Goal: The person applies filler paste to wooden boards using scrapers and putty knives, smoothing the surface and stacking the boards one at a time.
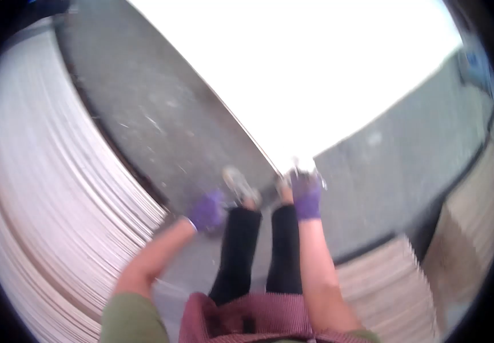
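Observation:
A large, bright white panel (315, 74) stretches away ahead of me, its near corner between my feet and my right hand. My right hand (307, 186), in a purple and grey glove, is at that corner with its fingers drawn together. Something whitish and shiny shows at the fingertips, too blurred to name. My left hand (207, 210), in a purple glove, hangs off to the left, apart from the panel and near the stacked sheets (144, 211). Motion smears its fingers, so their pose is unclear.
Tall stacks of pale thin sheets (41, 154) curve along my left side. More stacked sheets (393, 286) stand at my lower right. Grey floor (144, 97) with scuffs lies between. A blue object (477, 68) is at the far right. My shoes (240, 186) are close to the panel's corner.

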A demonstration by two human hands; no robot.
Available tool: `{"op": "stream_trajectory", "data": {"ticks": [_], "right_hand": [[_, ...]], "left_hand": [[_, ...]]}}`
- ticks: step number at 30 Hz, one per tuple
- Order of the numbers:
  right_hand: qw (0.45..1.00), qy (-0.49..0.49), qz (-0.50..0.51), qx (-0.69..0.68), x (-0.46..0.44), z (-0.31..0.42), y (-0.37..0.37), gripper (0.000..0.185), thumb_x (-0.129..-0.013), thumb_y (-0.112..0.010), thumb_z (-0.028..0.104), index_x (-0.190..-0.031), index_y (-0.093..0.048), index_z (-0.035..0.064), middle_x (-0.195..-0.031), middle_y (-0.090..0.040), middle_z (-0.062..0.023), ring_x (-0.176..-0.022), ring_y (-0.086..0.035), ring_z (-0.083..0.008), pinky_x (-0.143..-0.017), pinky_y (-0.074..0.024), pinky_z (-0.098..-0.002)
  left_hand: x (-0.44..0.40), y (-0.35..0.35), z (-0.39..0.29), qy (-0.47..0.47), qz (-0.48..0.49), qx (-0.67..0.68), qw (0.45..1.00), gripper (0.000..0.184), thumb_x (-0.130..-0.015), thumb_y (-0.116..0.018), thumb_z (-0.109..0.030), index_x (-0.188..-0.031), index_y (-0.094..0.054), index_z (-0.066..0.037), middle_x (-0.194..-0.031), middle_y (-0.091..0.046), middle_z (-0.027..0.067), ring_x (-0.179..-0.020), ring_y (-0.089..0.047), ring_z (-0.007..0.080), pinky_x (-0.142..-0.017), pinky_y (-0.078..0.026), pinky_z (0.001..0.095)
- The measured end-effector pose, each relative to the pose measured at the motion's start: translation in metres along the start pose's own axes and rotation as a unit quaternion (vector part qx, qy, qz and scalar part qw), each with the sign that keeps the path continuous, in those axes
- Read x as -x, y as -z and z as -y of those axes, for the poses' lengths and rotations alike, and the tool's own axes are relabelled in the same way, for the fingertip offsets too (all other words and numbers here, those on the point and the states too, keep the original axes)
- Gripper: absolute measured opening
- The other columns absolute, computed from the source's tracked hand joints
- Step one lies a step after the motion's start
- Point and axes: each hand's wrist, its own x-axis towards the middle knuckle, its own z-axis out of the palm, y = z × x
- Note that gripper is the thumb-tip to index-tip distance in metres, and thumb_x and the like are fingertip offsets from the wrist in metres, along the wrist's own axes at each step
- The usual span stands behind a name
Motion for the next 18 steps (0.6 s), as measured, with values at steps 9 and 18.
{"op": "stream_trajectory", "data": {"ticks": [9,18], "right_hand": [[0.432,-0.355,-0.094,-0.824,-0.059,0.071,0.044,0.040,-0.090,-0.060,0.031,-0.121,-0.056,0.0067,-0.114,-0.058,-0.0081,-0.103,-0.057,-0.0249,-0.087,-0.0494,-0.0388],[0.442,-0.341,-0.060,-0.827,-0.045,0.049,0.058,0.033,-0.092,-0.054,0.022,-0.120,-0.056,0.0044,-0.108,-0.058,-0.0085,-0.100,-0.058,-0.0198,-0.084,-0.0515,-0.0341]], "left_hand": [[-0.060,-0.039,-0.129,0.123,-0.274,0.290,0.909,0.030,-0.097,-0.049,-0.025,-0.103,-0.062,0.001,-0.102,-0.065,0.0244,-0.092,-0.063,0.0405,-0.082,-0.049,0.0497],[-0.166,-0.077,-0.138,0.062,-0.375,0.149,0.913,0.038,-0.099,-0.046,-0.028,-0.113,-0.057,0.005,-0.101,-0.060,0.0322,-0.093,-0.059,0.0456,-0.085,-0.046,0.0491]]}}
